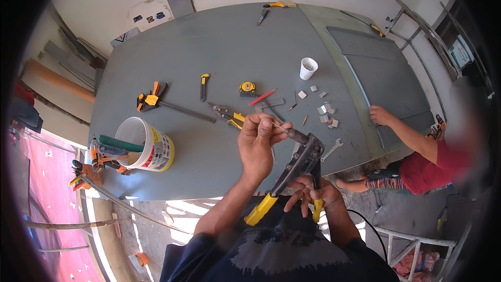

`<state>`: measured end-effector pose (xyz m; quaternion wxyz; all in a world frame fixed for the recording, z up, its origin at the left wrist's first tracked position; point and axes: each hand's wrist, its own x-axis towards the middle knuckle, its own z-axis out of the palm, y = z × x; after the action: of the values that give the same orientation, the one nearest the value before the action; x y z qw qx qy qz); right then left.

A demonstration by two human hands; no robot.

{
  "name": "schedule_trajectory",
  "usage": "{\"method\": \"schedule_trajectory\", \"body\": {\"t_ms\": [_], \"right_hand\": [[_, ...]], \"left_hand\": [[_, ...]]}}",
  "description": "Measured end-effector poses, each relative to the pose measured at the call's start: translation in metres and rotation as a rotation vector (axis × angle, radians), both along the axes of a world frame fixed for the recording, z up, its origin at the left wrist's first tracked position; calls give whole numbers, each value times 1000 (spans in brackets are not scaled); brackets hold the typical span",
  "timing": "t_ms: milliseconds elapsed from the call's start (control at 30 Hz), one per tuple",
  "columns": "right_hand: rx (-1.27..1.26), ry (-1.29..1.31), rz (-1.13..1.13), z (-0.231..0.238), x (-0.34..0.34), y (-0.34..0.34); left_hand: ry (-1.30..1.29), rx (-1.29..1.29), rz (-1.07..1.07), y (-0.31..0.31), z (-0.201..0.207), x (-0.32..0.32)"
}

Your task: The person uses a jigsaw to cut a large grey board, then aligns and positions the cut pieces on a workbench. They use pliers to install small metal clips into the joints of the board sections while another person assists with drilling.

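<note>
Hand riveter (297,164), black body w/ yellow-tipped handles, held just above the near edge of the grey worktop (219,52). Right hand (313,194) wrapped round its handles, closed on them. Left hand (259,141) pinched shut on a thin rivet pin (279,127) at the tool's nose. Risk: pin slips or bends if fed in crooked; handles squeezed early could nip the fingertips. Beyond riveter: snips (228,113), tape measure (247,88), white cup (308,68). Co-worker's hand (380,115) rests on worktop, right of riveter.
</note>
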<state>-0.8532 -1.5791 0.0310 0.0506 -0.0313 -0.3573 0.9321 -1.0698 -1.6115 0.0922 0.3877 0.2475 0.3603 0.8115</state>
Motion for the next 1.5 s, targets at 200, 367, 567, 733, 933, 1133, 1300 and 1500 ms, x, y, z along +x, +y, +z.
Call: {"method": "schedule_trajectory", "body": {"t_ms": [200, 367, 567, 733, 933, 1133, 1300, 1500], "right_hand": [[-48, -2, -61, -8, 11, -20], [-54, -38, -84, 0, 34, -35], [132, -131, -227, 15, 13, -85], [-99, -37, -216, -6, 4, -130], [-136, -134, -481, -23, -29, -195], [-100, -194, -222, -62, -18, -244], [43, -417, -33, -23, 17, -234], [2, -518, 141, 25, 147, -217]], "left_hand": [[164, 32, -35, -5, -5, 17], [245, 15, -363, -12, -1, 22], [85, 254, -185, -69, -33, 35], [73, 66, -50, -122, -72, 38], [-54, -57, -292, -137, -101, 8], [-235, 15, -673, -185, -98, -14], [-643, 180, -846, -197, -113, 21], [-808, 290, -1074, -182, -98, 108]]}}
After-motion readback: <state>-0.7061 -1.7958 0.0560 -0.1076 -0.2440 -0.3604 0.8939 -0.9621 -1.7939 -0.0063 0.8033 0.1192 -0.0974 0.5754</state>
